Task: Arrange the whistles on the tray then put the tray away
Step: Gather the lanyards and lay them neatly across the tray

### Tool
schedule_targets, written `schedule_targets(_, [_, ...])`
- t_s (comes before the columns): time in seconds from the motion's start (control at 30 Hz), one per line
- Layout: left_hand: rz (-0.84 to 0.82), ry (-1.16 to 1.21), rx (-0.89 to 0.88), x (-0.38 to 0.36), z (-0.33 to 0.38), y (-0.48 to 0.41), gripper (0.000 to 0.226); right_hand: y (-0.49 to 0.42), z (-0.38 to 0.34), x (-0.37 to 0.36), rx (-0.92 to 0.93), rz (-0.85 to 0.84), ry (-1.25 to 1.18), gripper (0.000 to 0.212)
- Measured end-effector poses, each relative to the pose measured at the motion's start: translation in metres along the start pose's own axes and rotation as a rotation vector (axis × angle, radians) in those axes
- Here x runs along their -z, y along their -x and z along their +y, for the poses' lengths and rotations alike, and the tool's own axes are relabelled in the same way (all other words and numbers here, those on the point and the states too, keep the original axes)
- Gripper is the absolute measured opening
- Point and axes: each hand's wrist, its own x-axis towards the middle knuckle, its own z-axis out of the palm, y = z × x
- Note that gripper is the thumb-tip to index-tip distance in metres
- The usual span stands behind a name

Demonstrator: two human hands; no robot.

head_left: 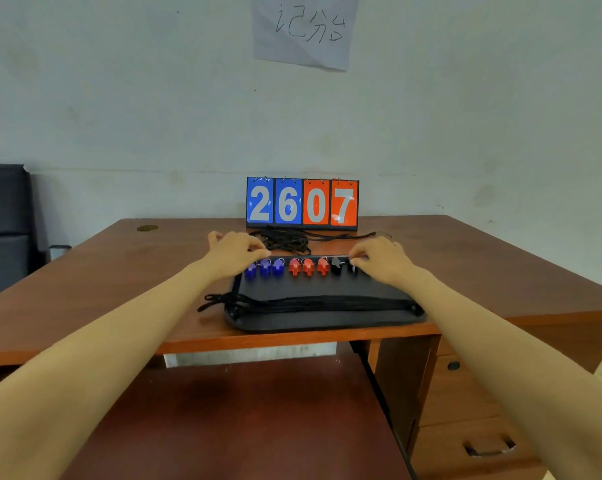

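While whistles [308, 266] are lined along the far edge of the tray [327, 289] on the worktop [147, 268], left grip [235, 252] and right grip [379, 259] are curled there, clamping not discernible; tray is best lifted level, slowly

Only one view: head-worn, wide-angle, lines bent toward frame edges. Looked forward and somewhat down, facing pale wall [119, 116] roughly square-on across wooden desk [119, 271]. Flip scoreboard [302, 202] sat near frame centre, at desk's far side. Forearms entered from both lower corners; left hand [235, 252] and right hand [382, 259] reached far rim of black tray [320, 289]. Keyboard shelf [240, 410] lay closest, filling lower frame.
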Motion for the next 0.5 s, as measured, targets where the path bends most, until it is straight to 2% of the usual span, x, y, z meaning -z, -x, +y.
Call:
schedule_targets(0.1, [0.001,-0.056,0.052,0.004,-0.009,-0.037,0.028,-0.041,-0.007,0.003,0.015,-0.012,-0.024,0.029])
schedule_targets(0.23, [-0.077,-0.104,0.106,-0.005,-0.031,-0.083,0.025,-0.096,-0.01,-0.004,0.02,-0.056,-0.008,0.03])
schedule_targets(0.5, [-0.241,-0.042,0.097,-0.057,-0.07,-0.144,0.033,-0.187,0.002,-0.053,-0.023,-0.271,0.151,0.044])
